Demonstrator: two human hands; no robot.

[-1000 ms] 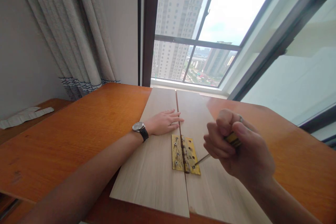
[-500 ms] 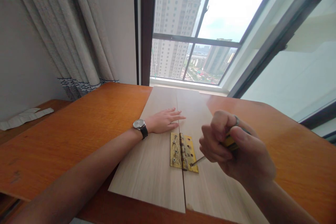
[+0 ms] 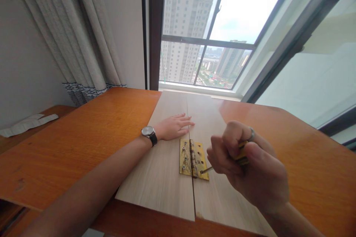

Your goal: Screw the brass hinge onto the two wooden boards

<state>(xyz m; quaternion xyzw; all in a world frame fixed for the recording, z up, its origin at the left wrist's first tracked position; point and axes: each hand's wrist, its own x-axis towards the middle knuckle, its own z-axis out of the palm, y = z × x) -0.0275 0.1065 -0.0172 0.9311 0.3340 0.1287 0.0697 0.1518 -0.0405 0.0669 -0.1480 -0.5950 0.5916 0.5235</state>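
While the left hand (image 3: 174,127) is resting open and flat on the boards (image 3: 155,181), the right hand (image 3: 250,170) is clenching a screwdriver (image 3: 241,157), its tip at the hinge (image 3: 194,159) spanning their seam.

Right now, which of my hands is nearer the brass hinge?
Your right hand is nearer, just beside the right leaf of the rectangular brass hinge. Your left hand lies flat on the pale wooden board, beyond the hinge's top end, apart from it.

Tarnished brass hinge (image 3: 193,159) across two pale wooden boards (image 3: 158,181)
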